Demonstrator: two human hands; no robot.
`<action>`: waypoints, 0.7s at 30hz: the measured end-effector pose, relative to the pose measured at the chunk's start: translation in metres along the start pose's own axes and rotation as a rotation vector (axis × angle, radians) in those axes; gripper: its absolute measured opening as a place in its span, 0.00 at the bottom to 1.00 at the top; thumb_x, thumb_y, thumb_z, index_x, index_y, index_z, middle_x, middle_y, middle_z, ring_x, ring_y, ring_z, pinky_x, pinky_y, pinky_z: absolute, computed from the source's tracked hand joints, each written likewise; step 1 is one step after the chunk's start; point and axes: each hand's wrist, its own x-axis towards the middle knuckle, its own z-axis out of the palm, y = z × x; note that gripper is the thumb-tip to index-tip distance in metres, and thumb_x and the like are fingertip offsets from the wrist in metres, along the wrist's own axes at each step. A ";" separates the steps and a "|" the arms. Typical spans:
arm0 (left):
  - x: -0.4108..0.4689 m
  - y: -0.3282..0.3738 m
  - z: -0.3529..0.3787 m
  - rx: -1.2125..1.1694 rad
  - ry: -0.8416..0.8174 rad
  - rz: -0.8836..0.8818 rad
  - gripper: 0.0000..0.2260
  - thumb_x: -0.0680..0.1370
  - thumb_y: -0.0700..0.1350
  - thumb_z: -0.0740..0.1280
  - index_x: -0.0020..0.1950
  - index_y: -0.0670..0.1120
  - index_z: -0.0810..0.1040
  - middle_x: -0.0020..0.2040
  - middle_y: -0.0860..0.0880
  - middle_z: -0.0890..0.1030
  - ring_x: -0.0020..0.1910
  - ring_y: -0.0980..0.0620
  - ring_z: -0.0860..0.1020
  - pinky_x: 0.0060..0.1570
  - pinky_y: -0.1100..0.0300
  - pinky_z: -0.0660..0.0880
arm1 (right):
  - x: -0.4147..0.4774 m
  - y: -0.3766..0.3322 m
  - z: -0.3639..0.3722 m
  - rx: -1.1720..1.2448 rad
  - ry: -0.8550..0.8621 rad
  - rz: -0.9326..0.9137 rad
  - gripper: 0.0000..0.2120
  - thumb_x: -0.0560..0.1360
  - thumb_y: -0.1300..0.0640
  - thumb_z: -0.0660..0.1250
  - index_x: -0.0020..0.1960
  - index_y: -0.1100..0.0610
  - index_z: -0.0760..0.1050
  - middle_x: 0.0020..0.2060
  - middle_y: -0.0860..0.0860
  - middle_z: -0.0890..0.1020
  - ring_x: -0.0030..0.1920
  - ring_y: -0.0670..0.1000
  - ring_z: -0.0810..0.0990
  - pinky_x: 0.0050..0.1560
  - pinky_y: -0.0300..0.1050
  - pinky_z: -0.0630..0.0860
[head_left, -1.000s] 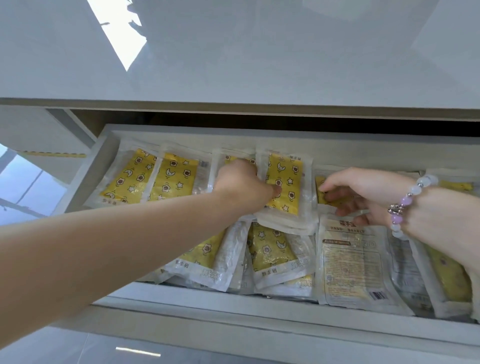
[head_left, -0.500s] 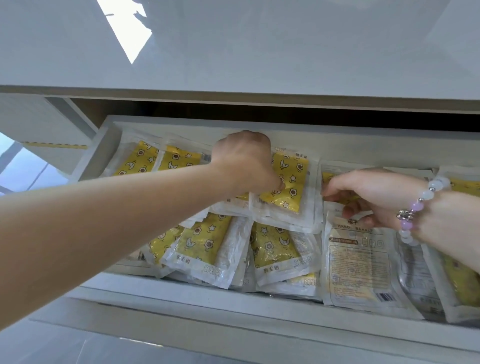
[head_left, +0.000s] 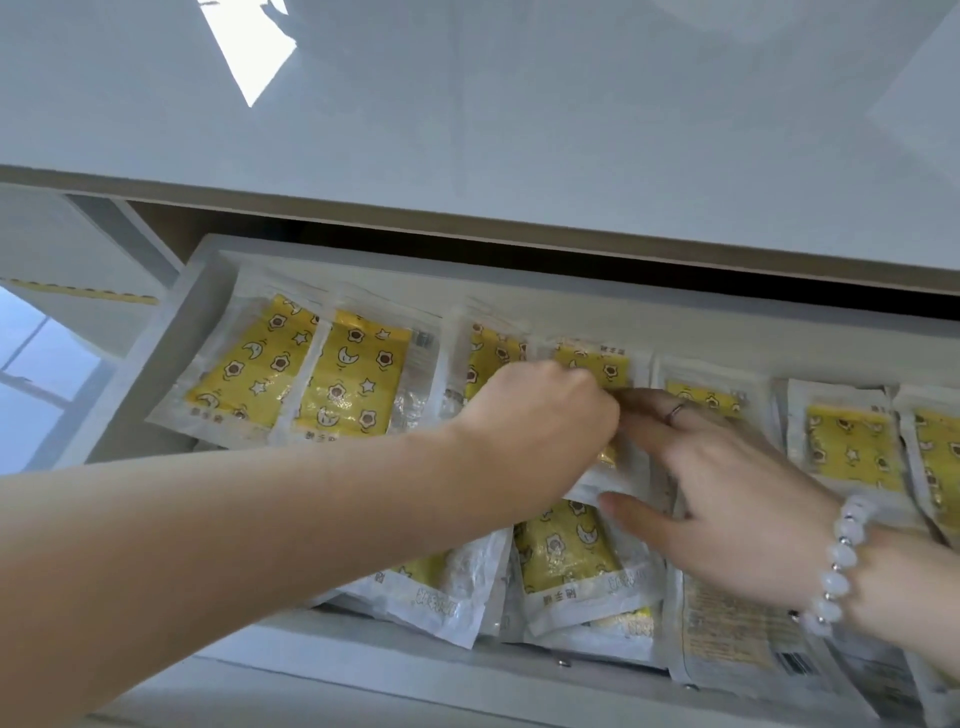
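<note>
Yellow packets (head_left: 353, 379) crowd the gripped packet (head_left: 597, 364).

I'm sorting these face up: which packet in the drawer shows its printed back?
The clear plastic packet at the front right of the drawer, below the right hand: text and a barcode face up, not the yellow star pattern.

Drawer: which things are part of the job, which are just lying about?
In play: left hand, gripping the middle packet; right hand, touching it; drawer.
Lying about: far-left packets, front packets, face-down packet, countertop.
</note>
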 end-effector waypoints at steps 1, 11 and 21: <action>-0.001 0.001 0.001 -0.022 -0.018 -0.007 0.11 0.76 0.34 0.60 0.56 0.42 0.75 0.53 0.46 0.74 0.48 0.46 0.76 0.36 0.58 0.68 | 0.001 -0.001 -0.001 0.011 -0.002 0.006 0.29 0.76 0.39 0.56 0.75 0.43 0.54 0.75 0.40 0.53 0.74 0.45 0.57 0.72 0.41 0.55; -0.022 -0.003 -0.016 -0.129 -0.234 -0.072 0.25 0.81 0.47 0.56 0.76 0.42 0.55 0.75 0.43 0.56 0.75 0.42 0.50 0.69 0.48 0.57 | 0.001 -0.031 -0.020 -0.086 -0.170 0.182 0.30 0.78 0.47 0.57 0.75 0.56 0.53 0.75 0.50 0.56 0.75 0.51 0.55 0.71 0.46 0.57; -0.130 -0.045 -0.184 -0.282 -0.272 -0.366 0.24 0.83 0.53 0.50 0.75 0.43 0.55 0.75 0.43 0.59 0.77 0.44 0.47 0.72 0.49 0.55 | -0.059 -0.103 -0.216 -0.208 -0.216 0.091 0.20 0.78 0.54 0.56 0.70 0.54 0.64 0.68 0.50 0.69 0.69 0.51 0.66 0.68 0.46 0.62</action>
